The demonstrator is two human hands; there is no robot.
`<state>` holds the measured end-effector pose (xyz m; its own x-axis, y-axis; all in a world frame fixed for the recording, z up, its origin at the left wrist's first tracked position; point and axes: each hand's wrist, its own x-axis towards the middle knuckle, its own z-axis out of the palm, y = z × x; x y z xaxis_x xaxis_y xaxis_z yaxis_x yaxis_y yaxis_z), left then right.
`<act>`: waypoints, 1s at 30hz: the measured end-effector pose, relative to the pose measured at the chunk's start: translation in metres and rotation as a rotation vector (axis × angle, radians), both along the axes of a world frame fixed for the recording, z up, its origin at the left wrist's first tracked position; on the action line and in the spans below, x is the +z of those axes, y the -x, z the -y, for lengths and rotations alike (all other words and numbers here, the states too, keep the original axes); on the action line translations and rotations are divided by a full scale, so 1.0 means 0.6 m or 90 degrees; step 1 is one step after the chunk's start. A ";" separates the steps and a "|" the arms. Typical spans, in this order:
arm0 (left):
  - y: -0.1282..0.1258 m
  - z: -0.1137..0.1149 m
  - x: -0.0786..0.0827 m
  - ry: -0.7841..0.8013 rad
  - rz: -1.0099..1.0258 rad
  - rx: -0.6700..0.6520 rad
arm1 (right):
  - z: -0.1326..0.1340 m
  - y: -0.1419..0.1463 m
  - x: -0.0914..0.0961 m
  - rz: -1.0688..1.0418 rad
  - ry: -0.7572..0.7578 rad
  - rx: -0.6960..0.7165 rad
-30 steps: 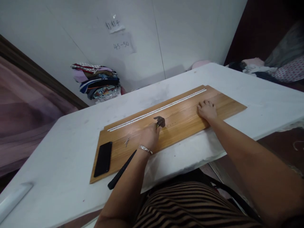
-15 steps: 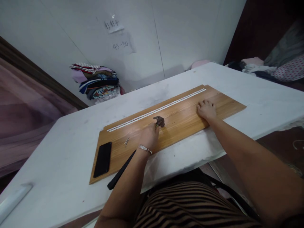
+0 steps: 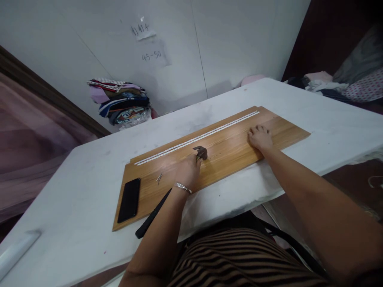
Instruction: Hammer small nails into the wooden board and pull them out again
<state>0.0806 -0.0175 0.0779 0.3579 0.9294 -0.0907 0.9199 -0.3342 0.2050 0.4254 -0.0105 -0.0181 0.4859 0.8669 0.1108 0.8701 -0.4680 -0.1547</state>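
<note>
The left hand (image 3: 189,169) gripped the hammer (image 3: 202,153), fingers wrapped round it! The right hand (image 3: 260,138) rested on the board (image 3: 233,149), fingers slightly spread.

Dim, cool light, seemingly from above, washes a white table (image 3: 98,191) on my remote feed. A soft sheen lies on the wood-grain board (image 3: 227,147), palest between the right hand (image 3: 261,138) and the paired white strips (image 3: 197,139). Faint shadows gather beside the hammer head (image 3: 202,153), beneath the right forearm (image 3: 299,179) and on the wall (image 3: 239,40) by the folded clothes (image 3: 125,103). The upper right corner sinks into near-black. I get mild softness throughout: the nails (image 3: 159,178) blur together, while the handwritten "45-50" (image 3: 151,56) reads clearly. Wide-angle distortion slants the wall lines and stretches the forearm toward the edge.
</note>
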 end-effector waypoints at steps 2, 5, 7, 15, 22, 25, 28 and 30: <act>0.000 0.001 -0.003 -0.004 0.007 -0.012 | 0.000 0.000 0.000 0.000 -0.005 0.000; 0.000 0.002 -0.004 -0.007 0.011 -0.016 | -0.001 0.000 0.001 -0.004 -0.004 -0.004; 0.000 0.002 0.000 -0.005 0.002 -0.007 | -0.001 0.000 0.001 -0.009 0.002 -0.006; 0.001 0.001 0.002 0.002 -0.005 0.002 | -0.001 0.000 -0.001 -0.005 0.002 -0.005; 0.003 0.000 -0.003 -0.005 0.002 -0.016 | 0.001 0.000 0.001 -0.007 -0.005 -0.001; 0.004 -0.002 -0.001 0.000 0.005 -0.001 | 0.001 0.000 0.002 -0.007 0.000 -0.001; 0.004 -0.005 -0.002 0.006 0.004 0.006 | 0.001 0.000 0.003 -0.007 0.004 0.001; 0.004 -0.005 -0.004 0.007 0.009 -0.006 | 0.001 0.001 0.003 -0.009 0.002 0.000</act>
<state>0.0781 -0.0146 0.0752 0.3678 0.9250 -0.0951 0.9137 -0.3405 0.2217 0.4247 -0.0112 -0.0162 0.4870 0.8675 0.1013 0.8681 -0.4680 -0.1656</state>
